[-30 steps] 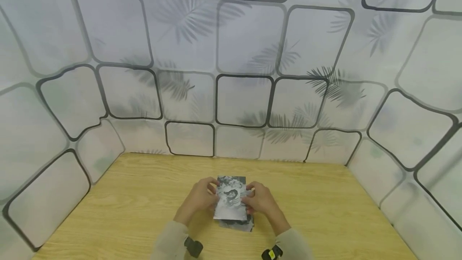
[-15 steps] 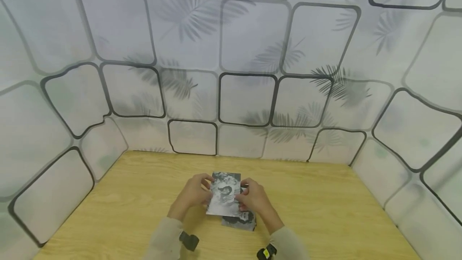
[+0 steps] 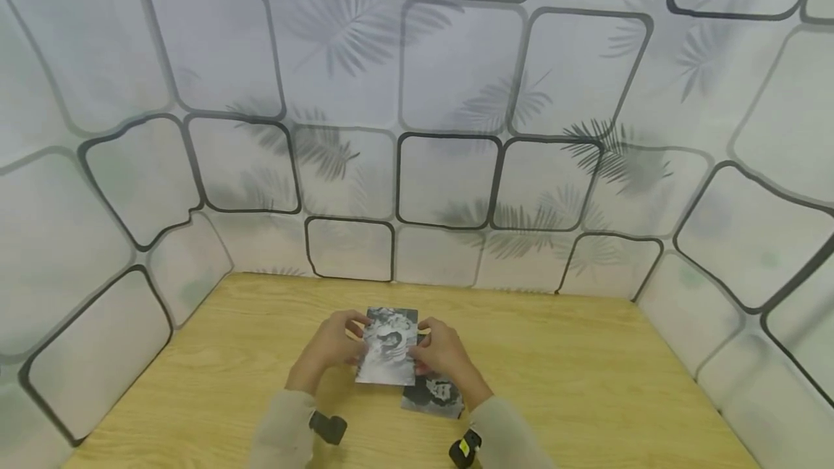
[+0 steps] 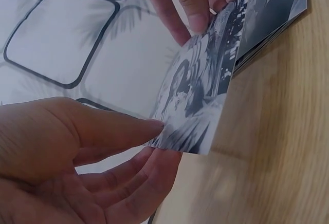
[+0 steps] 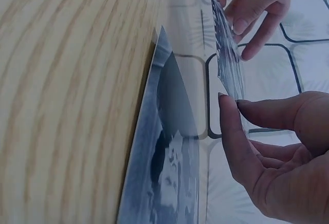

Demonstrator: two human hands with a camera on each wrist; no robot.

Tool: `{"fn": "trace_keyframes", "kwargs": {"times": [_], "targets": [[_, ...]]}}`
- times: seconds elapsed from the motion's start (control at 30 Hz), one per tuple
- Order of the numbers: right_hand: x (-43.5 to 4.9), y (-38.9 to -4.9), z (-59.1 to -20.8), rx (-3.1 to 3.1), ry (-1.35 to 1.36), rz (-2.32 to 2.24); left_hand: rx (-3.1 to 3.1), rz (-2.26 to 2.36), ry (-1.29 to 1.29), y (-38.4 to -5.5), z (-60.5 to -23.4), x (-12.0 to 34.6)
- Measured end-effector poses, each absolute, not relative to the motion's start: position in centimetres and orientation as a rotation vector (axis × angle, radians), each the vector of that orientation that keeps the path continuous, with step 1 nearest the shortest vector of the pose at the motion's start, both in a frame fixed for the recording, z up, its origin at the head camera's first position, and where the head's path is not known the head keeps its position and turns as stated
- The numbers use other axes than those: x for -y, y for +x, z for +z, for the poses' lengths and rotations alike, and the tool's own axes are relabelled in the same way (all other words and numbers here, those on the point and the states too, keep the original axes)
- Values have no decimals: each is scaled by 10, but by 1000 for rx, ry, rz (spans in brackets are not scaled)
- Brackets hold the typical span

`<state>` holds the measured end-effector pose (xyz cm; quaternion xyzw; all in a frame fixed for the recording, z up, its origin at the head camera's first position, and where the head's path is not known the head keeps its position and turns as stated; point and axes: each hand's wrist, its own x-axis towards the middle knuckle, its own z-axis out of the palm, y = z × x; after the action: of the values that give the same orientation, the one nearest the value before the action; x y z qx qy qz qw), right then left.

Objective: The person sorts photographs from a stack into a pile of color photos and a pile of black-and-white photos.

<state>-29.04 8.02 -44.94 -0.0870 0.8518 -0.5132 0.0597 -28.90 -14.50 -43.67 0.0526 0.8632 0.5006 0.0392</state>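
Note:
A black-and-white photo print [image 3: 389,347] is held up between both hands over the table. My left hand [image 3: 332,342] pinches its left edge, thumb on the picture side and fingers behind, as the left wrist view [image 4: 103,157] shows. On the opposite edge my right hand [image 3: 446,349] pinches it between thumb and fingers [image 5: 234,136]. Below and to the right, a small stack of similar prints [image 3: 433,396] lies on the table, partly hidden by the right hand. The stack's top print [image 5: 169,167] shows a dark picture with a pale patch.
The wood-grain table [image 3: 573,382] reaches back to a pale curtain [image 3: 443,179] with dark rounded outlines and leaf shapes, which also closes off both sides. Each wrist wears a black strapped device, the left one [image 3: 328,427] and the right one [image 3: 465,449].
Both hands have carried the photo print leftward and slightly back, off the stack. More of the stack's top print now shows. The head view has shifted slightly.

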Motion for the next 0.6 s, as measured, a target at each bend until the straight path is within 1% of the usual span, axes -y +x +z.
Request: {"fn": "trace_keyframes", "kwargs": {"times": [0.6], "targets": [[-47,-299,-452,-2648,-354,-1445,-2650,1501,99,-291,-433,173]]}}
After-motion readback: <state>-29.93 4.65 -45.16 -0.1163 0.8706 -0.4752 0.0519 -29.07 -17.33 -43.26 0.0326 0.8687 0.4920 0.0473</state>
